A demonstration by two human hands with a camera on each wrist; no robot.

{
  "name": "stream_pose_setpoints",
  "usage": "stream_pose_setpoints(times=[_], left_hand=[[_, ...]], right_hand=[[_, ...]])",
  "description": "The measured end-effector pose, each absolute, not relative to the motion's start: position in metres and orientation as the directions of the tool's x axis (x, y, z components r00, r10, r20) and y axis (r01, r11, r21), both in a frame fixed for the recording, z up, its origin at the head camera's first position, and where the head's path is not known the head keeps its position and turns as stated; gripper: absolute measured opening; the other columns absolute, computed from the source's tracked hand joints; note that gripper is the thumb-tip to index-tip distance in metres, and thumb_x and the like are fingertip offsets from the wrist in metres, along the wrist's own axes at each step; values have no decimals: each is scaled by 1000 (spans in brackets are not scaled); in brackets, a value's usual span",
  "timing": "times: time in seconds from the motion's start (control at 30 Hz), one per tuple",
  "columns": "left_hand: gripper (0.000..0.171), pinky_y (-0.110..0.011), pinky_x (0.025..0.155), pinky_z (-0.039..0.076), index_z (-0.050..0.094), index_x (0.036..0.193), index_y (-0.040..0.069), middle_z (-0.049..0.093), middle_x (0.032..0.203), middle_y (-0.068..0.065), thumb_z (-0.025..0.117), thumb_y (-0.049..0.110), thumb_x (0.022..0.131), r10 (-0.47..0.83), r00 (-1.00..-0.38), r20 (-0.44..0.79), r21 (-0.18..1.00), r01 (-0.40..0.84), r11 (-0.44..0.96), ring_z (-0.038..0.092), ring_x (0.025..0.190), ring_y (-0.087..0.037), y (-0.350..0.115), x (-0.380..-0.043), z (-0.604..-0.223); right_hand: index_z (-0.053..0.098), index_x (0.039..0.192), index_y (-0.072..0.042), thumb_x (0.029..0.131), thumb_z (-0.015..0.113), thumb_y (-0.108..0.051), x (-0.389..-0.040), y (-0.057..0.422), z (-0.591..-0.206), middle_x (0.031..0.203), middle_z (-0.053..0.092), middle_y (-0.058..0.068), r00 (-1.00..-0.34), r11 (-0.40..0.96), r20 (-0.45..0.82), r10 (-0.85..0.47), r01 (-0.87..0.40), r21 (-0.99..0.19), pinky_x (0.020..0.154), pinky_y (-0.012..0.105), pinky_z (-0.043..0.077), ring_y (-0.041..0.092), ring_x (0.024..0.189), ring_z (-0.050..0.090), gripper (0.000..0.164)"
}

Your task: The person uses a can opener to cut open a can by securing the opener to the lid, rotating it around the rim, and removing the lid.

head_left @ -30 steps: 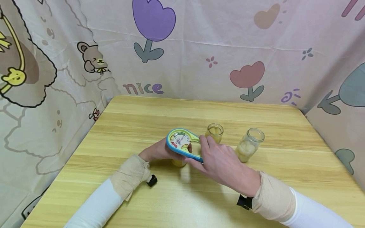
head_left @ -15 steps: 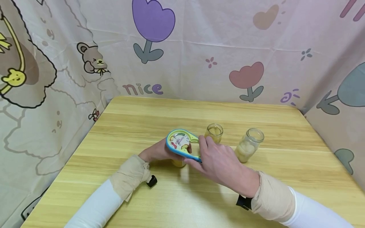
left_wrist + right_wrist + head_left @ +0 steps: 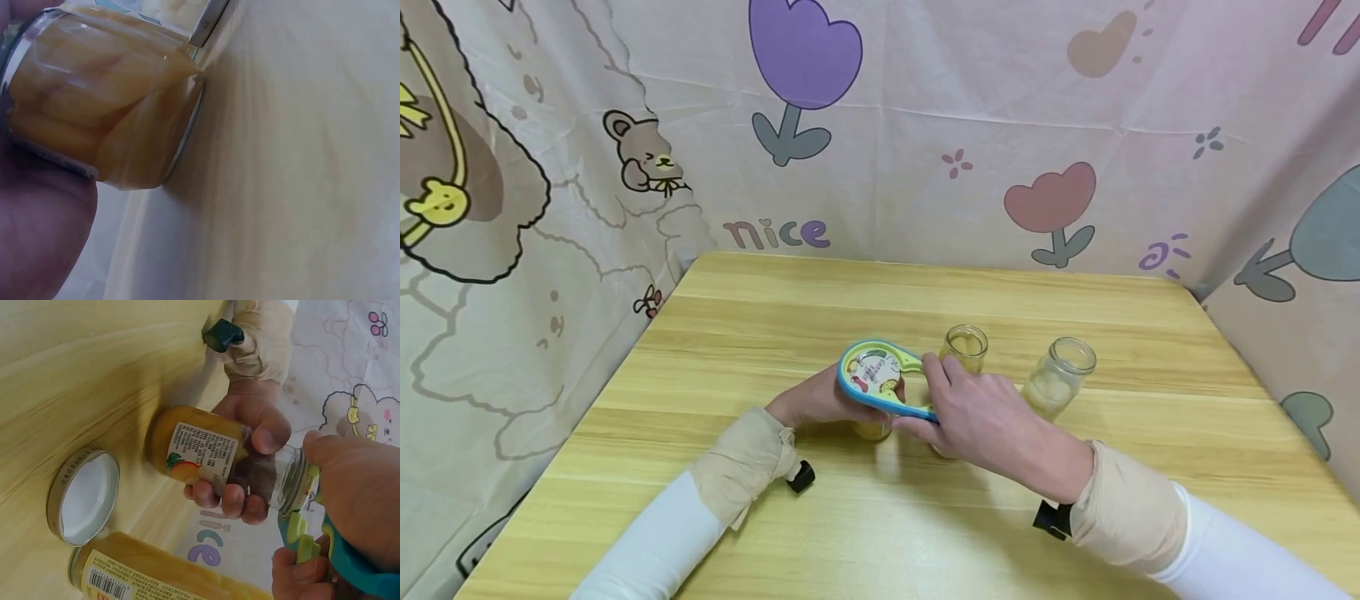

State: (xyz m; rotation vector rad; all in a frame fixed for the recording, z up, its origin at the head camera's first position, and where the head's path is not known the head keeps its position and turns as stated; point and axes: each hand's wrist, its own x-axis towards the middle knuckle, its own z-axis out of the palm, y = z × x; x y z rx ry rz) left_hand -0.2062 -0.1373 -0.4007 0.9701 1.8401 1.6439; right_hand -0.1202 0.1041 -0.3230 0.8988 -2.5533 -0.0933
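Note:
My left hand (image 3: 820,398) grips a glass jar of orange-yellow fruit pieces (image 3: 194,447), holding it upright on the wooden table. Its label shows in the right wrist view. Around the jar's printed round lid (image 3: 874,372) sits the ring of a blue and lime-green jar opener (image 3: 889,408). My right hand (image 3: 988,417) holds the opener's handles, with fingers curled round them in the right wrist view. From above, the opener and right hand hide most of the gripped jar.
Behind my right hand stands a lidless jar with yellowish contents (image 3: 967,346). Another lidless jar, holding pale round fruit (image 3: 1052,387), is to its right. A loose metal lid (image 3: 87,497) lies with its white inside showing. A patterned cloth (image 3: 925,167) hangs beyond the table.
My right hand and forearm have shifted slightly right, swinging the opener's handles a little. The loose lid now peeks out below the right hand. My left hand keeps its hold on the jar.

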Motion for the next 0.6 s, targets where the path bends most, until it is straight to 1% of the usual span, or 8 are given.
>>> stream_pose_setpoints(times=[0.07, 0.13, 0.2, 0.43, 0.53, 0.6], left_hand=[[79, -29, 114, 43, 41, 147, 6, 66, 129, -10, 87, 15, 84, 764, -640, 76, 982, 180, 54, 59, 120, -14, -139, -206, -401], [79, -31, 115, 43, 42, 147, 5, 66, 129, -13, 87, 14, 84, 771, -634, 63, 984, 170, 59, 59, 120, -15, -139, -206, -400], [80, -30, 114, 43, 41, 148, 5, 65, 129, -11, 87, 12, 83, 771, -634, 58, 983, 171, 67, 59, 121, -15, -140, -207, -401], [68, -30, 112, 46, 48, 140, -1, 69, 124, -6, 85, 9, 84, 807, -586, 75, 987, 157, 22, 63, 117, -13, -139, -208, -401], [64, -31, 112, 46, 50, 138, -4, 69, 124, -12, 84, 10, 86, 823, -561, 90, 986, 167, 5, 63, 117, -13, -140, -208, -401], [69, -29, 112, 45, 48, 140, -4, 67, 128, -16, 86, 11, 84, 821, -565, 83, 983, 180, 24, 62, 118, -11, -142, -207, -400]], right_hand=[[56, 110, -1, 88, 70, -68, -120, 105, -323, 75, 54, 2, -697, 785, 371, -614, -589, 194, 36, 28, 41, 12, 42, 38, 72], [56, 111, -1, 87, 70, -68, -120, 105, -323, 75, 54, 2, -694, 782, 371, -617, -595, 189, 36, 28, 41, 12, 42, 38, 72], [56, 111, -1, 87, 71, -67, -120, 105, -323, 75, 54, 2, -692, 780, 371, -619, -599, 184, 36, 27, 41, 12, 43, 38, 72], [55, 112, -3, 88, 70, -67, -120, 107, -323, 77, 56, 2, -701, 775, 347, -623, -612, 155, 38, 27, 42, 12, 44, 40, 70], [54, 113, -4, 87, 71, -67, -121, 109, -324, 77, 56, 2, -692, 766, 346, -634, -625, 152, 38, 27, 41, 11, 45, 40, 70], [54, 113, -5, 86, 71, -68, -122, 110, -324, 76, 54, 1, -678, 753, 347, -649, -639, 160, 38, 26, 40, 11, 44, 39, 70]])
